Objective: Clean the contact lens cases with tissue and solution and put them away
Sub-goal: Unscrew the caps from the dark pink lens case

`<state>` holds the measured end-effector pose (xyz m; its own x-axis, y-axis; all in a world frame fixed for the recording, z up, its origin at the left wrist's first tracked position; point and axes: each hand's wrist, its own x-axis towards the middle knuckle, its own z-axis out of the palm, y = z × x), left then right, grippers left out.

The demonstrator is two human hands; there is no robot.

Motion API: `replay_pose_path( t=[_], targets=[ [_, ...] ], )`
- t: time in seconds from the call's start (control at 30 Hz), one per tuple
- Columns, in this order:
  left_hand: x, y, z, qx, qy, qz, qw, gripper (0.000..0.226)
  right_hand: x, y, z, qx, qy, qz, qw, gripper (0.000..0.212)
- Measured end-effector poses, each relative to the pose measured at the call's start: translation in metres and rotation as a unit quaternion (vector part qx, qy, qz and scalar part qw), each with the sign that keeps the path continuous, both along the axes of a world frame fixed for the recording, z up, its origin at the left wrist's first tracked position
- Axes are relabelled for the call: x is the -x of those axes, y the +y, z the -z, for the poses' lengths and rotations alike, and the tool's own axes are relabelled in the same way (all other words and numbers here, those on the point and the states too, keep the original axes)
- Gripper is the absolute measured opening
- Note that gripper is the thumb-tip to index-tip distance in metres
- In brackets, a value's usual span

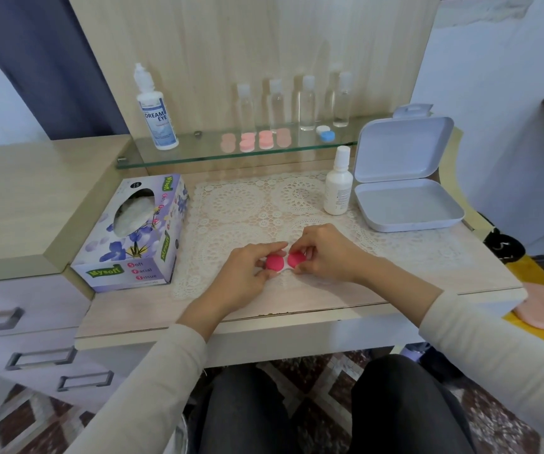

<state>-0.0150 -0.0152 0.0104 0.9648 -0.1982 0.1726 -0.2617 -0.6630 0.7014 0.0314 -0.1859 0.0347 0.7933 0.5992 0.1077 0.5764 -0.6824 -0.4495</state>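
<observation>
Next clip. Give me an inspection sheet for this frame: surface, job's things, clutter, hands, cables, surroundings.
Surface: wooden desk under a lace mat.
Job's things: pink lens case held over the mat; tissue box at left; solution bottle, pink cases and blue-and-white case on the glass shelf; small white bottle beside the open white box.
Clutter: four clear bottles on the shelf.
Hands: left hand and right hand each pinch one cap of the pink lens case.
Cables: nothing seen.
Surroundings: drawers at left.
</observation>
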Motion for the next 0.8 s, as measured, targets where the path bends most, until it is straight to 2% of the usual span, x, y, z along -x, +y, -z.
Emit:
replay_pose_path(
  t=[0.17,0.27,0.43,0.67,0.8],
  targets=[
    [-0.006,-0.004,0.001,-0.08,-0.017,-0.009,0.997,0.036,0.0,0.0,0.001,0.0,-0.001,0.0,1.0,0.027],
    [-0.008,-0.005,0.0,-0.083,-0.046,-0.047,0.994,0.032,0.0,0.0,0.002,-0.003,-0.005,0.005,1.0,0.028],
    [-0.004,0.007,-0.005,-0.041,-0.055,-0.1,0.993,0.034,0.0,-0.001,0.004,-0.015,-0.002,0.014,1.0,0.027],
    [0.005,0.029,0.007,-0.067,-0.05,-0.119,0.989,0.036,0.002,-0.002,0.004,-0.029,0.014,0.023,0.999,0.027],
    [0.003,0.022,0.01,-0.08,-0.062,-0.107,0.989,0.046,0.003,-0.002,0.005,-0.033,0.014,0.032,0.999,0.028]
  ],
)
